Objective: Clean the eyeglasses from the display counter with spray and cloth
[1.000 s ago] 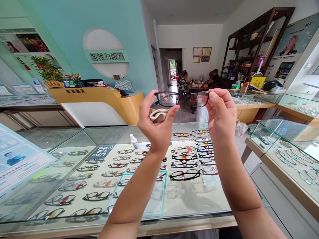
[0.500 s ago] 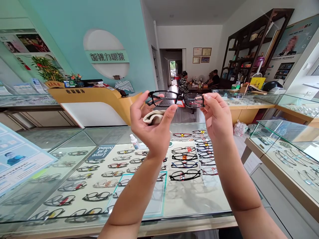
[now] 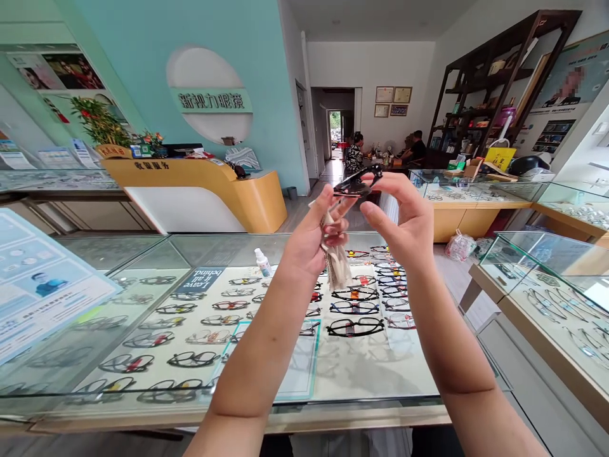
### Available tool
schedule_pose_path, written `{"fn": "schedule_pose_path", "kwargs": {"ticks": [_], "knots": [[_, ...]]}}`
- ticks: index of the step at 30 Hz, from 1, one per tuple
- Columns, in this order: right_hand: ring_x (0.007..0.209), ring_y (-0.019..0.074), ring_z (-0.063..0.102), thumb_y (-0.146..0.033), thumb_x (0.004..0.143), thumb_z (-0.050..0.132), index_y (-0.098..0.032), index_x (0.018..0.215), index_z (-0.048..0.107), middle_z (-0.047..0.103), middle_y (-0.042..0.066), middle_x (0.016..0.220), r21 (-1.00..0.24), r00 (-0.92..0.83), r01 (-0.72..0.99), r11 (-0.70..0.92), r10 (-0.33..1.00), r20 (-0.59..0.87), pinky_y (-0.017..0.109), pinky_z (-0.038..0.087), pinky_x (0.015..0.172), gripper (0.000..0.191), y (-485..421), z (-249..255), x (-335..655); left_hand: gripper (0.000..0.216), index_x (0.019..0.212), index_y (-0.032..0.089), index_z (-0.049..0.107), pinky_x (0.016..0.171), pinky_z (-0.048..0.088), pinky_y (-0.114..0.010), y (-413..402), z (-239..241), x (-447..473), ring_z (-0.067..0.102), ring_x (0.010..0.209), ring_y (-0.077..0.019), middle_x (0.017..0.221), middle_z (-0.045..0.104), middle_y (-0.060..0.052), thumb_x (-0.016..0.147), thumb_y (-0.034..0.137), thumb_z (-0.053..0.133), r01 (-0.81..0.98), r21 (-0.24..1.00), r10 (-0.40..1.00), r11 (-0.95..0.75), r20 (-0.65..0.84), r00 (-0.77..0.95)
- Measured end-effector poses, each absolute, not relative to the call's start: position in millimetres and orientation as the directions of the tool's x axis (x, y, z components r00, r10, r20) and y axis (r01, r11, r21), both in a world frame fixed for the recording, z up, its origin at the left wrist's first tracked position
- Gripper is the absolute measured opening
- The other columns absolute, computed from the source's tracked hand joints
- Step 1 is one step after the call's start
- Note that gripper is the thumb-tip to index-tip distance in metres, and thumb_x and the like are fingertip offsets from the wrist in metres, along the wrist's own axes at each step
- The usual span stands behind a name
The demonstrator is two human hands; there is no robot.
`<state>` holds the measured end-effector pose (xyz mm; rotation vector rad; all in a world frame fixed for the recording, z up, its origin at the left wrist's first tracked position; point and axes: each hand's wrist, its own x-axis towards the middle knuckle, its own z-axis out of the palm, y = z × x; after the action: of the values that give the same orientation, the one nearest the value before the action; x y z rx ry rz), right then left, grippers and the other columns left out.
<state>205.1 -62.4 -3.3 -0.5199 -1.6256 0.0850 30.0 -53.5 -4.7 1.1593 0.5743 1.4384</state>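
A pair of black-framed eyeglasses (image 3: 354, 185) is held up above the glass counter, tilted so that the lenses appear nearly edge-on. My left hand (image 3: 311, 238) pinches one end between thumb and fingers. A beige cleaning cloth (image 3: 337, 265) is also gripped in that hand and hangs below its fingers. At the other end of the eyeglasses, the fingers of my right hand (image 3: 406, 219) reach the black frame. Its thumb is spread apart below, with a gap to the frame.
Rows of eyeglasses (image 3: 354, 327) lie inside the glass display counter (image 3: 361, 374) below my hands. A small white spray bottle (image 3: 262, 263) stands near its far side. A printed sign (image 3: 47, 285) leans at left. Another display case (image 3: 547, 304) is at right. People (image 3: 416, 151) sit farther back.
The eyeglasses have turned from facing me to nearly edge-on. The cloth, bunched in my left palm before, now hangs down. My right thumb has come off the frame.
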Motion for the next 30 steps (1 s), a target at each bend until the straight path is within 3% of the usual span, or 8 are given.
{"fn": "schedule_pose_path", "kwargs": {"ticks": [6, 10, 13, 17, 22, 25, 30], "knots": [[0.132, 0.0339, 0.072, -0.048, 0.097, 0.082, -0.04, 0.107, 0.085, 0.086, 0.001, 0.129, -0.249, -0.149, 0.396, 0.884, 0.329, 0.932, 0.066, 0.054, 0.12, 0.013, -70, -2, 208, 0.05, 0.097, 0.019, 0.074, 0.033, 0.027, -0.02, -59, -8, 30, 0.041, 0.043, -0.0042, 0.077, 0.074, -0.003, 0.091, 0.067, 0.086, -0.512, 0.838, 0.905, 0.192, 0.051, 0.422], [0.128, 0.0323, 0.074, -0.047, 0.1, 0.081, -0.038, 0.107, 0.087, 0.087, 0.001, 0.127, -0.209, -0.215, 0.36, 0.909, 0.299, 0.93, 0.063, 0.057, 0.117, 0.013, -71, -11, 208, 0.043, 0.092, 0.016, 0.07, 0.033, 0.027, -0.013, -60, -24, 23, 0.035, 0.041, -0.0003, 0.074, 0.069, 0.0, 0.096, 0.055, 0.086, -0.548, 0.705, 0.821, 0.451, -0.087, 0.564], [0.124, 0.0303, 0.077, -0.045, 0.101, 0.081, -0.035, 0.107, 0.089, 0.088, 0.003, 0.126, -0.217, -0.21, 0.33, 0.919, 0.296, 0.932, 0.058, 0.061, 0.112, 0.015, -74, -28, 207, 0.042, 0.088, 0.014, 0.066, 0.036, 0.028, -0.009, -60, -42, 19, 0.036, 0.042, 0.0012, 0.07, 0.062, 0.003, 0.098, 0.05, 0.085, -0.554, 0.638, 0.778, 0.535, -0.117, 0.618], [0.12, 0.0285, 0.08, -0.04, 0.102, 0.081, -0.033, 0.107, 0.09, 0.088, 0.005, 0.124, -0.335, -0.112, 0.295, 0.895, 0.381, 0.918, 0.053, 0.064, 0.107, 0.012, -83, -60, 207, 0.048, 0.089, 0.013, 0.067, 0.036, 0.024, -0.01, -59, -66, 21, 0.034, 0.042, 0.0006, 0.068, 0.059, 0.004, 0.089, 0.053, 0.094, -0.454, 0.734, 0.778, 0.506, -0.16, 0.608], [0.111, 0.0284, 0.082, -0.041, 0.099, 0.085, -0.032, 0.1, 0.089, 0.089, 0.005, 0.114, -0.471, 0.086, 0.295, 0.831, 0.468, 0.88, 0.052, 0.067, 0.099, 0.01, -86, -95, 209, 0.067, 0.104, 0.011, 0.075, 0.039, 0.019, -0.014, -45, -95, 9, 0.035, 0.044, -0.0006, 0.079, 0.069, -0.003, 0.075, 0.067, 0.099, -0.288, 0.942, 0.937, 0.173, -0.067, 0.343], [0.105, 0.0271, 0.083, -0.037, 0.098, 0.085, -0.031, 0.098, 0.088, 0.09, 0.005, 0.108, -0.493, 0.139, 0.277, 0.825, 0.474, 0.87, 0.05, 0.068, 0.096, 0.007, -85, -105, 211, 0.071, 0.104, 0.012, 0.074, 0.039, 0.017, -0.016, -34, -112, -6, 0.028, 0.042, -0.0012, 0.067, 0.058, 0.005, 0.076, 0.074, 0.095, -0.369, 0.927, 0.972, 0.064, 0.027, 0.235], [0.104, 0.028, 0.083, -0.04, 0.099, 0.084, -0.029, 0.095, 0.087, 0.089, 0.006, 0.103, -0.51, 0.068, 0.337, 0.791, 0.52, 0.851, 0.049, 0.067, 0.096, 0.012, -83, -114, 212, 0.061, 0.095, 0.014, 0.071, 0.038, 0.016, -0.017, -22, -129, -20, 0.025, 0.04, -0.0027, 0.058, 0.051, 0.008, 0.084, 0.071, 0.089, -0.495, 0.866, 0.981, 0.07, 0.031, 0.193]]}}
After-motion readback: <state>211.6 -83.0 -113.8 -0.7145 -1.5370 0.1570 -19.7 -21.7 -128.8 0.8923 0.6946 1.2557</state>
